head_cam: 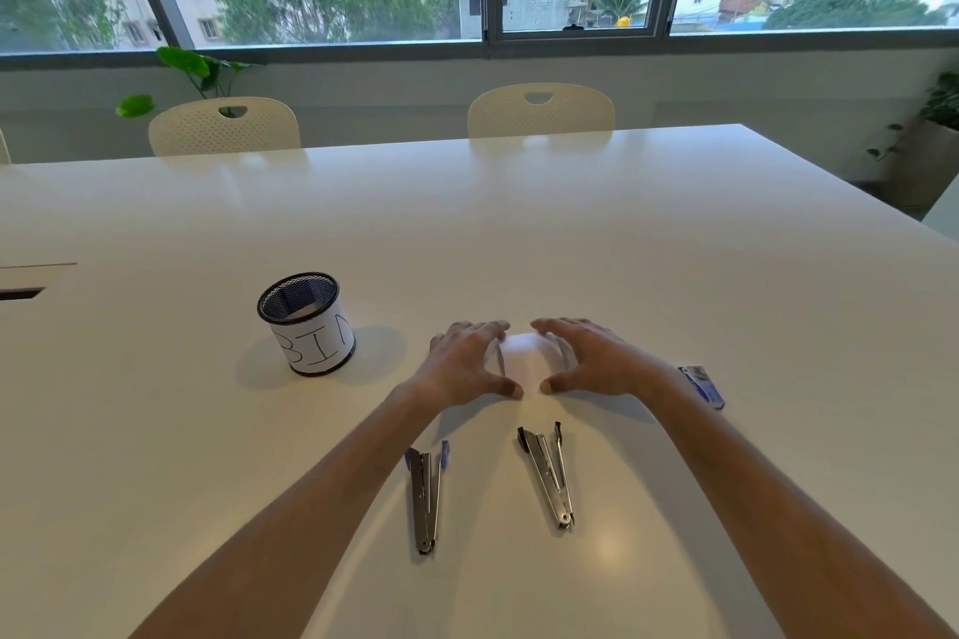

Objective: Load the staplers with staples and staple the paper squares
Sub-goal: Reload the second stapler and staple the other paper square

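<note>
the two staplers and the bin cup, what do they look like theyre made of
Both staplers, left and right: shiny bare metal bodies, seemingly steel, with what look like plastic end caps, blue and black. Bin cup: black wire mesh, likely metal, wrapped in a white paper label.
</note>
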